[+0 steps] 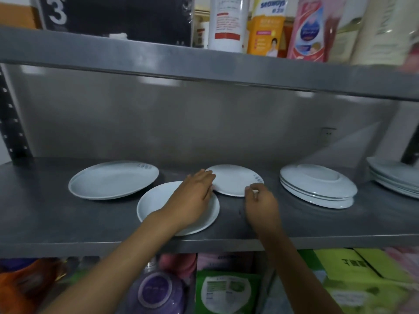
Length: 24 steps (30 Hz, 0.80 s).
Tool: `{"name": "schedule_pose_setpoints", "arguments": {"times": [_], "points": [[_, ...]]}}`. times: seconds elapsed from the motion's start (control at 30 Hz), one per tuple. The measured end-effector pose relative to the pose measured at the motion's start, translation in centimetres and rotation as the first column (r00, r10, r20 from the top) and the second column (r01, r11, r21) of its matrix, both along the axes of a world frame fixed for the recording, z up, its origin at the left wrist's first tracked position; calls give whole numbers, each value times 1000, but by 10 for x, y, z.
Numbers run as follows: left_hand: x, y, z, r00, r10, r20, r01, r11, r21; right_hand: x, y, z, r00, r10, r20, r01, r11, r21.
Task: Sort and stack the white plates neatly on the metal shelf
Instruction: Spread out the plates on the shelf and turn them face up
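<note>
Hands meet a small round white plate (234,179) on the grey metal shelf (68,223): right hand (260,201) pinching its rim, left hand (192,196) spread flat beside it; above, an orange "seaways" bottle (266,26).

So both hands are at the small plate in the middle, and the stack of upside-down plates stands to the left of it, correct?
Not quite. The head view shows the stack of upside-down plates to the right of the small plate. Both hands, left hand and right hand, are at its edges.

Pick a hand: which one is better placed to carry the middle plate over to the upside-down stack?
Right, probably. The right hand already pinches the middle plate at its right rim, the side facing the upside-down stack. The left hand only touches the far rim, reaching across the front plate.
</note>
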State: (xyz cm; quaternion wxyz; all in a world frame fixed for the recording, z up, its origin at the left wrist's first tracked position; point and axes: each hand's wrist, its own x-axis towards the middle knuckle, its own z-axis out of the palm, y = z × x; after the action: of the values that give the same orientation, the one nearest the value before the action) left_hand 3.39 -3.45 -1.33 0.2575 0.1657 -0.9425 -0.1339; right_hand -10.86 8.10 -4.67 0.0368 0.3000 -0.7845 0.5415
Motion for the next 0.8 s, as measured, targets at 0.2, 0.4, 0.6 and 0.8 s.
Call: {"name": "schedule_pose_setpoints", "arguments": {"times": [0.2, 0.4, 0.6, 0.8], "points": [[-58, 14, -1, 986, -36, 160, 37, 999, 1, -44, 21, -4, 998, -48, -51, 38, 982, -188], [-105, 27, -13, 899, 118, 422, -84, 992, -96, -59, 25, -16, 998, -53, 34, 59, 972, -227], [-130, 39, -29, 913, 213, 349, -183, 976, -116, -79, 22, -26, 949, -47, 311, 175, 901, -398], [-136, 52, -34, 926, 326, 190, -312, 945, -104, -80, 26, -27, 926, 55, 374, 119, 896, -427]]}}
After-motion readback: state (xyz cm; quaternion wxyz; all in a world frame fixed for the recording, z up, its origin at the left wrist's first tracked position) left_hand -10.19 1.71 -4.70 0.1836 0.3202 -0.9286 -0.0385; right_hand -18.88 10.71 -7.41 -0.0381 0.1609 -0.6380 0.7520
